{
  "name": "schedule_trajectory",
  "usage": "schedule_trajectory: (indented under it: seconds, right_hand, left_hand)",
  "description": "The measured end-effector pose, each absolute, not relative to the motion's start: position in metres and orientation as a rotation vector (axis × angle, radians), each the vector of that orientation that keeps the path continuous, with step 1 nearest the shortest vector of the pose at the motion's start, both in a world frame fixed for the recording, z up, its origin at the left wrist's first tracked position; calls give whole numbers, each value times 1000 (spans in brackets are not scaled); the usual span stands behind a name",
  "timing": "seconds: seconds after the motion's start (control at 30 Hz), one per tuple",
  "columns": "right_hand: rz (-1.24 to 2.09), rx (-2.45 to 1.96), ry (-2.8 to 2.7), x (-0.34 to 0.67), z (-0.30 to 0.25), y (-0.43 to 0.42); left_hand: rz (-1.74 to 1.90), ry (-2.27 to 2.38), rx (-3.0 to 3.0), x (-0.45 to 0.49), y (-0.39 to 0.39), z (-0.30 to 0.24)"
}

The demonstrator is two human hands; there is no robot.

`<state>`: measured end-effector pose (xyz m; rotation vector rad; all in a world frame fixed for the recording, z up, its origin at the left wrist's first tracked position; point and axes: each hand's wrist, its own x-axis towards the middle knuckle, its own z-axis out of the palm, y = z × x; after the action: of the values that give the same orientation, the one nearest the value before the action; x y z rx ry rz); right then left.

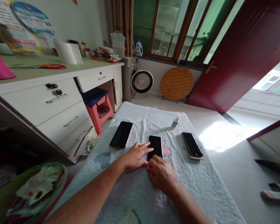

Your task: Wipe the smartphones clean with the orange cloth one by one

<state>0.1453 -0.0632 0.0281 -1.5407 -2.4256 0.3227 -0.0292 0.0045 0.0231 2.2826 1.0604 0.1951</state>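
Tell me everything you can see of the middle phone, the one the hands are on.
The middle phone is a slim black slab, dark glossy screen up, lying flat on the pale blue cloth. The left hand rests fingers on its left edge; the right hand touches its near end.

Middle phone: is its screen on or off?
Off, as far as shows: the middle phone lies face up on the cloth, its screen plain black.

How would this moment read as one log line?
left hand: fingers on middle phone left edge | right hand: at its near edge | cloth: also left phone, right phone, spray bottle
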Motion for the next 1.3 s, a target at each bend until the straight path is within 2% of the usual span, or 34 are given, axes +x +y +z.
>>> schedule_trajectory:
  seconds: [0.57,1.3]
  right_hand:
    - [460,-1767,-2319,176,39,-71]
    - [282,-1551,-2365,148,23,-65]
  left_hand:
    - [161,1078,2273,-28,3,31]
    - [121,1085,2320,-26,4,30]
